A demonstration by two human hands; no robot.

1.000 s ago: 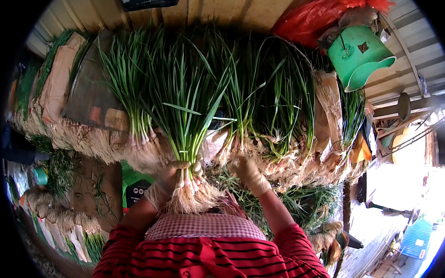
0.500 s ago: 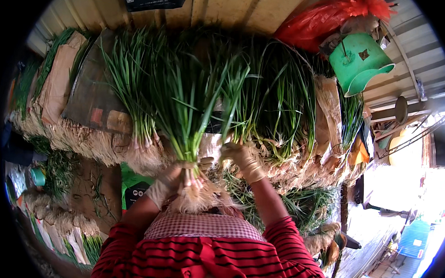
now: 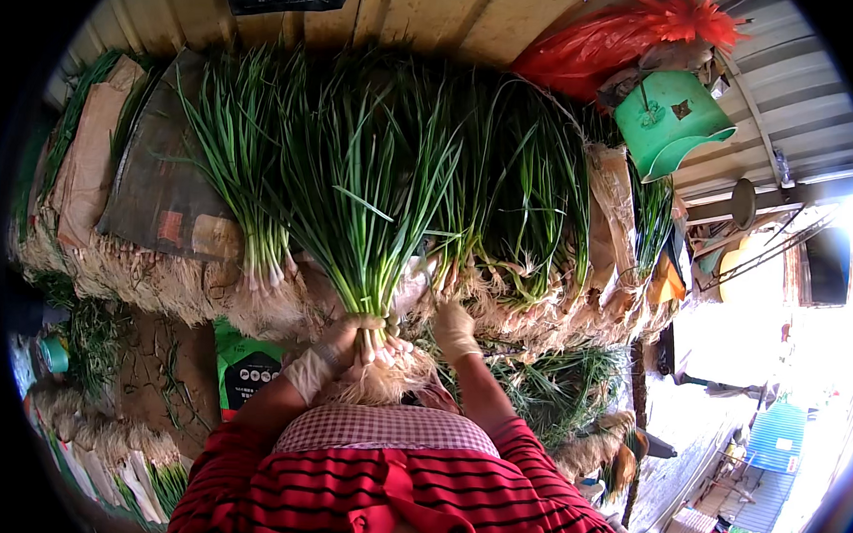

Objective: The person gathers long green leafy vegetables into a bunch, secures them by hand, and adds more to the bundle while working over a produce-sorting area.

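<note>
In the head view my gloved left hand (image 3: 335, 342) is closed round a bunch of green onions (image 3: 370, 255) just above its pale bulbs. The long leaves fan away from me, and the tangled roots (image 3: 374, 382) hang toward my checked apron. My gloved right hand (image 3: 454, 329) is to the right of the bunch, its fingers curled by the front edge of the heap; what they hold, if anything, is hidden. Just left of my bunch lies another bunch (image 3: 255, 185) of green onions, bulbs toward me. More green onions (image 3: 532, 195) are piled behind my right hand.
A dark sheet (image 3: 172, 164) and brown paper (image 3: 97, 152) cover the heap's left part. Beneath the heap lie a green and black bag (image 3: 246, 368) and loose leaves (image 3: 553, 402). A cut green container (image 3: 671, 125) and a red plastic bag (image 3: 612, 52) are at the upper right.
My right hand has drawn slightly toward me, away from the leaves beside the bunch. My left hand keeps its hold on the bunch, whose leaves now hang closer together.
</note>
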